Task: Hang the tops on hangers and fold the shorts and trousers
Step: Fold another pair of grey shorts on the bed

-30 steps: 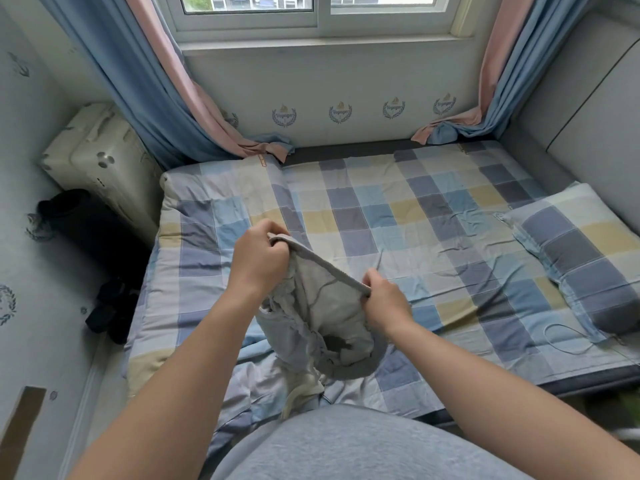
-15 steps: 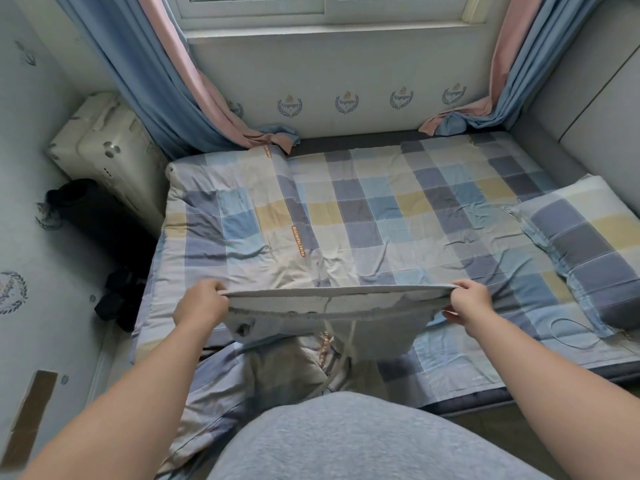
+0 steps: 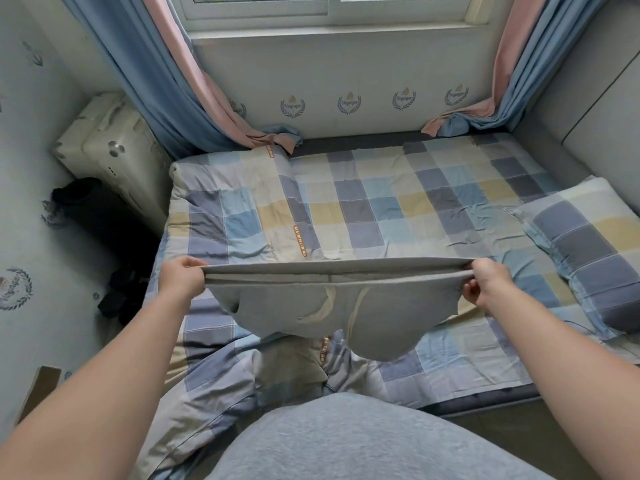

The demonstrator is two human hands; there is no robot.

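Bed (image 3: pixel 398 202) w/ checked cover, under window (image 3: pixel 332 15) | grey shorts (image 3: pixel 332 306) held up over bed's near edge, waistband pulled straight btwn your hands, legs hanging | L hand (image 3: pixel 181 280) grip: pinching waistband's L end | R hand (image 3: pixel 485 282) grip: pinching R end | pillow (image 3: pixel 585 247) at R.

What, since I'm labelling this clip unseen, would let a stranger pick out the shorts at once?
Start at the checked bed under the window. Above its near edge, the left hand and right hand stretch a waistband taut. The shorts hanging from it are plain grey, unlike the checks around them.
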